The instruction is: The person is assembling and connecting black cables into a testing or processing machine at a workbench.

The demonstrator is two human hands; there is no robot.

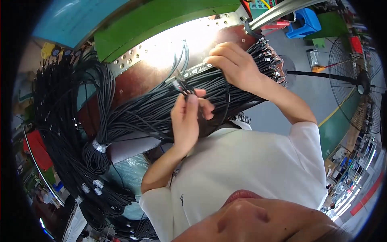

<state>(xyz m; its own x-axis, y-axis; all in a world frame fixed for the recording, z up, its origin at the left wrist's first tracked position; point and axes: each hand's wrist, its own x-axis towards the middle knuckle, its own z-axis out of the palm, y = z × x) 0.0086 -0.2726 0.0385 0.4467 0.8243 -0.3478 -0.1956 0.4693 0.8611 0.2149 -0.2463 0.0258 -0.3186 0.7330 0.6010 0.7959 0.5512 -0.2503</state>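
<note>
Pinching dark cable ends (183,86) between thumb and fingers of the left hand (186,115), just beside the left end of a slotted metal strip (197,70). With the right hand (236,68), fingers curled at the strip's right end; impossible to tell whether gripping it or only resting there. Around and below both hands, a broad bundle of black cables (213,86), stretched across a brown bench (139,76), with plugs (274,60) at its right end. To the left, silvery tape (99,146), then more black cables in thick hanging bunches (54,97). Beyond the bench, a green beam (161,24); at far right, a blue stool (308,22) and a fan (360,82).
</note>
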